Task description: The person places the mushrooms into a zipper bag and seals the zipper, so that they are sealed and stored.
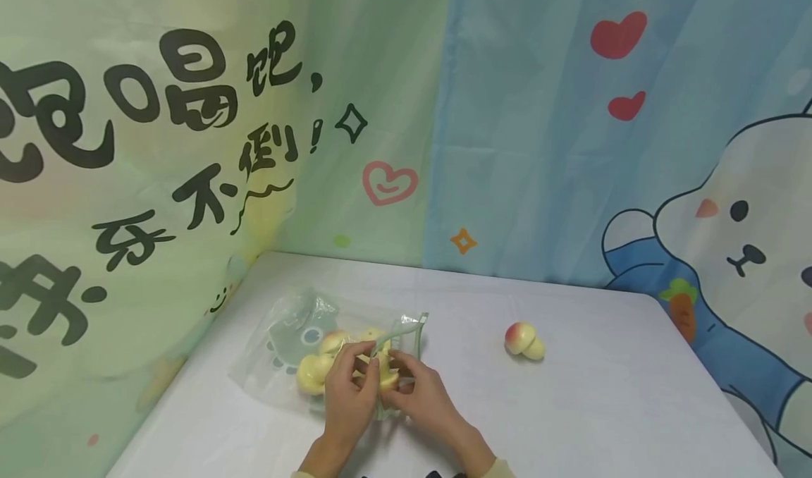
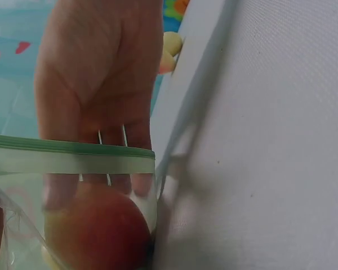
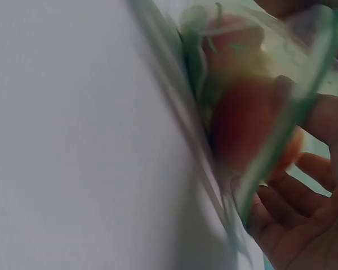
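A clear zip bag (image 1: 254,365) with a green zip strip and a printed green animal figure lies on the white table, several yellow-and-red peaches (image 1: 312,374) inside it. Curled at the bag's mouth, my left hand (image 1: 349,397) pinches its edge. From the other side, my right hand (image 1: 428,397) grips a peach (image 2: 98,230) at the opening. In the left wrist view its fingers pass behind the green strip (image 2: 73,148) onto that red fruit. The right wrist view shows more red fruit (image 3: 236,39) behind the plastic, partly blurred.
To the right of the bag, a red-blushed peach (image 1: 521,337) lies against a smaller pale yellow piece (image 1: 536,350) on the white table (image 1: 603,407). A printed curtain (image 1: 526,146) with hearts, lettering and a white cartoon animal stands behind the table.
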### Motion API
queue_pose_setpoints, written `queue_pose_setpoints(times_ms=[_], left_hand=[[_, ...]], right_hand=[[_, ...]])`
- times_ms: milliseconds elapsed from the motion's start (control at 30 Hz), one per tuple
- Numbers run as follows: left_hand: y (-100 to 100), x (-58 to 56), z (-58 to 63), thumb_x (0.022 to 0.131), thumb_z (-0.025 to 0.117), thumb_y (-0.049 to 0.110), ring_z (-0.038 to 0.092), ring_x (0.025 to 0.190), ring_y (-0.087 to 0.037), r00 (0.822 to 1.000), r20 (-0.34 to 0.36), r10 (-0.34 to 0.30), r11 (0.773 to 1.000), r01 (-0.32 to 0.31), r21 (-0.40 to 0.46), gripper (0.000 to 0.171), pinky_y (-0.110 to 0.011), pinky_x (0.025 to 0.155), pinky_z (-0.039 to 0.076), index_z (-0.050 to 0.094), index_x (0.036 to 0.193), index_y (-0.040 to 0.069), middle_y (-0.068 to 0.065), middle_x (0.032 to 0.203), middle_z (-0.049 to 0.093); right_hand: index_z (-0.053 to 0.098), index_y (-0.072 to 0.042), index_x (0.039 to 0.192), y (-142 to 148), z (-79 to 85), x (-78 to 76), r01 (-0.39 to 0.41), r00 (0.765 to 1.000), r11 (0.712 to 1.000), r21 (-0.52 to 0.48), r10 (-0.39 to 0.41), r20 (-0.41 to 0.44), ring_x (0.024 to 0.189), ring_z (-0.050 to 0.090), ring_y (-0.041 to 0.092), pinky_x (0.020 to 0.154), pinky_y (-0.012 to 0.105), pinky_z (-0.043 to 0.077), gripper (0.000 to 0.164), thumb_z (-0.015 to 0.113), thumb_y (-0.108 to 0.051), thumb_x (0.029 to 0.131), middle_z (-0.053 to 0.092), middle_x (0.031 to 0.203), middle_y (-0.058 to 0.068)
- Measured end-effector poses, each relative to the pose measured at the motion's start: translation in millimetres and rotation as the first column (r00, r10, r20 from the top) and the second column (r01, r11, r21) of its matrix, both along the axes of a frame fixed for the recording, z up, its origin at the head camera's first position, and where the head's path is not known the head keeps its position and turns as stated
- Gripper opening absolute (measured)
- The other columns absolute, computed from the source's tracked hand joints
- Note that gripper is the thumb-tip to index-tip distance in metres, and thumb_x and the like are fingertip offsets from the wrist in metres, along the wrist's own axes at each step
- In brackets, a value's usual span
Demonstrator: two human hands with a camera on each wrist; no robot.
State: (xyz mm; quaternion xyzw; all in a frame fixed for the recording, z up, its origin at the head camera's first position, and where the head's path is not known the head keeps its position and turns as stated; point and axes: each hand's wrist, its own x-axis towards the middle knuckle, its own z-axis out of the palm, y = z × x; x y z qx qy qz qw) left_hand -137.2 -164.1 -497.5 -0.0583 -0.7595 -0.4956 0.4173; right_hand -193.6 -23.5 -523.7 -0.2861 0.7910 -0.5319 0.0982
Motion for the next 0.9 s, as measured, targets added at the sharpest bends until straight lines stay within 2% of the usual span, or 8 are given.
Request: queue_pose_setpoints(times_ms=[133,233,333,467,667,800,900], left_hand=[[5,5.3,15.7,0.076,0.064,-0.020,0.057,0.061,-0.015,0.999,-0.032,-0.008,1.000,0.008,0.004,0.031,-0.014,0.043,0.045,0.062,0.104,-0.007,-0.018,0.089,0.063],[8,9.3,25.7,0.076,0.063,-0.022,0.056,0.061,-0.016,0.999,-0.035,-0.028,0.999,0.028,0.019,0.029,-0.014,0.043,0.045,0.062,0.102,-0.010,-0.021,0.088,0.062],[9,10.7,29.2,0.075,0.062,-0.023,0.056,0.061,-0.016,0.999,-0.038,-0.027,0.999,0.028,0.025,0.029,-0.015,0.043,0.045,0.062,0.101,-0.009,-0.020,0.088,0.062],[9,10.1,26.6,0.075,0.062,-0.023,0.056,0.062,-0.015,0.999,-0.039,-0.023,0.999,0.024,0.031,0.030,-0.014,0.043,0.045,0.062,0.101,-0.009,-0.017,0.088,0.061],[6,2.0,6.4,0.077,0.062,-0.021,0.055,0.062,-0.013,0.999,-0.037,-0.025,1.000,0.025,0.015,0.032,-0.014,0.041,0.044,0.062,0.104,-0.005,-0.016,0.090,0.062],[1,-2.7,-7.5,0.081,0.063,-0.016,0.056,0.064,-0.009,0.999,-0.017,-0.041,0.999,0.042,0.021,0.033,-0.013,0.042,0.044,0.063,0.108,0.002,-0.015,0.092,0.063],[-1,-3.4,-10.4,0.083,0.063,-0.013,0.057,0.065,-0.009,0.998,-0.009,-0.055,0.998,0.055,0.023,0.031,-0.014,0.043,0.045,0.063,0.110,0.004,-0.014,0.093,0.063]], right_hand=[[0.055,-0.004,0.134,18,3.7,-8.9,0.112,0.994,0.993,-0.048,-0.113,-0.013,0.108,0.062,0.032,0.084,0.026,0.056,0.059,0.079,-0.019,0.082,0.065,0.120,0.012],[0.061,-0.007,0.127,36,7.6,-19.4,0.249,0.965,0.962,-0.111,-0.256,-0.051,0.104,0.064,0.029,0.083,0.025,0.055,0.046,0.077,-0.012,0.084,0.068,0.114,0.006],[0.065,-0.008,0.120,55,13.8,-31.7,0.376,0.912,0.910,-0.177,-0.397,-0.102,0.100,0.065,0.025,0.082,0.023,0.055,0.036,0.075,-0.007,0.085,0.070,0.109,0.003],[0.066,-0.006,0.116,80,21.2,-47.2,0.488,0.831,0.842,-0.229,-0.529,-0.174,0.097,0.065,0.022,0.079,0.015,0.052,0.033,0.074,-0.003,0.084,0.071,0.106,0.004],[0.067,-0.006,0.115,114,22.4,-64.3,0.602,0.723,0.761,-0.243,-0.648,-0.238,0.095,0.062,0.017,0.078,0.006,0.047,0.032,0.074,-0.003,0.084,0.070,0.108,0.004],[0.068,-0.002,0.112,131,17.9,-72.7,0.659,0.645,0.690,-0.299,-0.723,-0.247,0.089,0.058,0.008,0.075,0.008,0.046,0.027,0.070,-0.001,0.086,0.071,0.105,0.007],[0.068,0.000,0.109,142,13.9,-78.2,0.702,0.585,0.632,-0.329,-0.775,-0.241,0.087,0.057,0.012,0.074,0.011,0.045,0.023,0.068,0.001,0.086,0.071,0.104,0.010]])
